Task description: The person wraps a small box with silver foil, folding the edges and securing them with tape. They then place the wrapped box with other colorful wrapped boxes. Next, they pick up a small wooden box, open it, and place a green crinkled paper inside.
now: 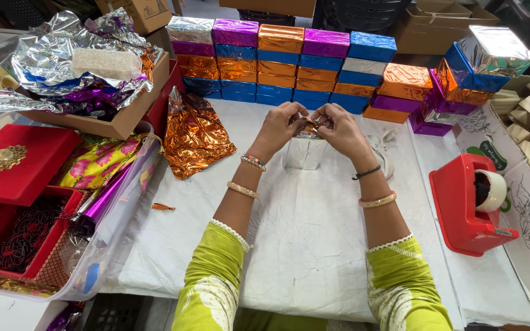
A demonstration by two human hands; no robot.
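A crumpled orange foil sheet (195, 133) lies left of the hands. The left hand (279, 127) and right hand (338, 130) pinch the foil top of a small silver box (305, 153) standing between them on the white table (302, 227). Stacked wrapped boxes (289, 64) stand behind; a red tape dispenser (470, 205) sits right.

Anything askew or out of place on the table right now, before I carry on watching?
Mostly tidy. The right-hand stack of wrapped boxes leans, its silver top box tilted, unlike the straight rows behind. A crumpled orange foil sheet lies loose, and a small orange scrap sits near the left hand. The right hand also grips the silver box.
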